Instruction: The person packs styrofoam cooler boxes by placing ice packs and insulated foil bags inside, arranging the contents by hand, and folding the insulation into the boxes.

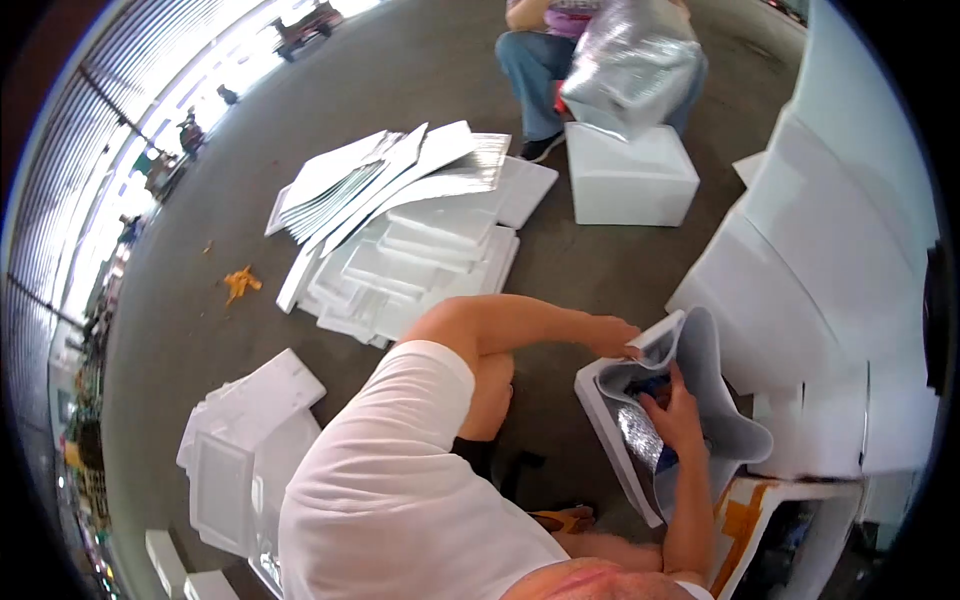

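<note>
A white foam box (612,430) stands tilted in front of me, with a grey foil-faced liner (725,410) standing up inside it. My left hand (612,337) is closed at the upper edge, its fingers over the rim where liner and box meet. Down inside the liner is my right hand (678,412), with index finger and thumb apart; its other fingers are partly hidden. Crinkled silver foil (638,430) and something dark blue lie beneath the right hand, and I cannot make out what the blue thing is.
White foam boxes (770,290) are stacked at the right. An open box with orange tape (738,525) stands below. Foam lids (400,270) and foil-faced sheets (350,190) lie on the floor. Another person (540,70) handles a silver bag (635,70) over a foam box (630,185).
</note>
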`<state>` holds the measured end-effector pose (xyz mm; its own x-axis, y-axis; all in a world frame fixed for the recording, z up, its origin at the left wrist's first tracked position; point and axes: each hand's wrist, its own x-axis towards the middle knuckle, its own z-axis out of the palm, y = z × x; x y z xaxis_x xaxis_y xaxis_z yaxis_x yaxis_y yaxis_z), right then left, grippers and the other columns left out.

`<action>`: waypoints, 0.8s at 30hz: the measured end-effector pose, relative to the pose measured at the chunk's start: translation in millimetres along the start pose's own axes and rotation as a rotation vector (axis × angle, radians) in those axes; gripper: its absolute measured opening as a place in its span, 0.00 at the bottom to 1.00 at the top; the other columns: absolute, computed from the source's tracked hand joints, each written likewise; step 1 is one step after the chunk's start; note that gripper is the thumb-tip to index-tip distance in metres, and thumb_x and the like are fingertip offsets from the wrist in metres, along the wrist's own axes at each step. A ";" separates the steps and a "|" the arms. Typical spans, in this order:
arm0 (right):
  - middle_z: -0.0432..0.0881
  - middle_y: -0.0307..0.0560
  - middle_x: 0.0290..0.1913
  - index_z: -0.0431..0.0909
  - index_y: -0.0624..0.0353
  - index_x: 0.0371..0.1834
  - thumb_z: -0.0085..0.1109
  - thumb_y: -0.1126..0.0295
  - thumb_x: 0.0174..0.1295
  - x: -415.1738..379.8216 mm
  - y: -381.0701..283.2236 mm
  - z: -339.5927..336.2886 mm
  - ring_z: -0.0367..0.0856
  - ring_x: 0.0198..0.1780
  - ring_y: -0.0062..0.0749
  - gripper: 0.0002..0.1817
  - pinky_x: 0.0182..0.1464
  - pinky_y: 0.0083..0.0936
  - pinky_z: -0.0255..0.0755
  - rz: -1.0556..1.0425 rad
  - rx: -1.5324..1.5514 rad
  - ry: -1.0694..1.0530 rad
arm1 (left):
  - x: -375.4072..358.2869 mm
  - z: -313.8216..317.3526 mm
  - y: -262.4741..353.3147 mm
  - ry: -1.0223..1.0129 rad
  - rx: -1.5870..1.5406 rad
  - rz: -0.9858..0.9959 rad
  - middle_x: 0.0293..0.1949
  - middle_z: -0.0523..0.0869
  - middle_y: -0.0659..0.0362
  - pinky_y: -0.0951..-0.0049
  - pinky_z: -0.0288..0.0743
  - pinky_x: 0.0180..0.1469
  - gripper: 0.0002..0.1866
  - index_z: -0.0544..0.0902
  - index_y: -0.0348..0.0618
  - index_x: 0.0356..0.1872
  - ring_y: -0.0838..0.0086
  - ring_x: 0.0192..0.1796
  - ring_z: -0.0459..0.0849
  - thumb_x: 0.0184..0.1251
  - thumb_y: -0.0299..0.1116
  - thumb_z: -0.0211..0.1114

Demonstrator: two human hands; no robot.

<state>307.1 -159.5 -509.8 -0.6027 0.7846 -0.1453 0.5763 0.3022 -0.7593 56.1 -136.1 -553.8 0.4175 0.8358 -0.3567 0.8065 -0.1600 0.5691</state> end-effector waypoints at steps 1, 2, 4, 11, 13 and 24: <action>0.84 0.57 0.40 0.56 0.61 0.74 0.69 0.61 0.55 -5.9 -2.2 -1.5 0.85 0.40 0.42 0.45 0.46 0.34 0.77 0.000 0.003 0.000 | 1.7 0.0 -2.4 0.002 0.029 0.036 0.48 0.82 0.38 0.51 0.71 0.56 0.32 0.72 0.36 0.58 0.45 0.55 0.79 0.72 0.59 0.50; 0.84 0.59 0.43 0.57 0.64 0.73 0.68 0.60 0.55 -8.9 -8.0 -2.9 0.84 0.42 0.44 0.44 0.48 0.35 0.76 0.049 0.061 -0.062 | 5.8 1.9 -0.7 0.033 0.039 0.001 0.47 0.83 0.39 0.52 0.71 0.57 0.34 0.69 0.37 0.62 0.45 0.54 0.80 0.70 0.59 0.53; 0.83 0.61 0.45 0.59 0.67 0.72 0.67 0.59 0.56 -10.7 -12.1 -6.5 0.84 0.44 0.46 0.43 0.50 0.36 0.75 0.126 0.109 -0.097 | 20.0 0.6 -2.3 0.046 -0.038 -0.002 0.48 0.82 0.38 0.51 0.71 0.58 0.34 0.65 0.38 0.64 0.45 0.54 0.80 0.68 0.55 0.55; 0.81 0.62 0.53 0.65 0.66 0.69 0.70 0.43 0.52 -11.9 -12.7 -26.0 0.81 0.52 0.48 0.48 0.53 0.35 0.74 0.111 0.114 -0.275 | 80.8 15.3 -20.6 0.141 -0.309 0.089 0.45 0.83 0.38 0.51 0.72 0.56 0.36 0.53 0.35 0.67 0.42 0.53 0.81 0.64 0.44 0.56; 0.81 0.62 0.52 0.70 0.65 0.65 0.71 0.43 0.51 -18.7 -26.0 -41.5 0.82 0.50 0.48 0.45 0.52 0.35 0.74 0.128 0.144 -0.310 | 84.1 20.8 -25.4 0.107 -0.196 0.047 0.45 0.83 0.35 0.50 0.72 0.56 0.39 0.49 0.36 0.69 0.42 0.53 0.81 0.65 0.45 0.57; 0.85 0.53 0.41 0.81 0.64 0.43 0.73 0.60 0.50 -79.8 -65.7 -0.7 0.84 0.45 0.45 0.22 0.48 0.37 0.75 0.634 -0.091 0.150 | 70.8 22.3 -17.3 0.229 -0.316 -0.022 0.53 0.78 0.35 0.46 0.74 0.55 0.39 0.51 0.43 0.73 0.40 0.52 0.80 0.66 0.45 0.57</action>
<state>317.7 -241.6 -447.9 -0.0518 0.8906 -0.4518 0.8429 -0.2036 -0.4981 81.0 -85.8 -605.4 0.2682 0.9387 -0.2167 0.6307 -0.0011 0.7760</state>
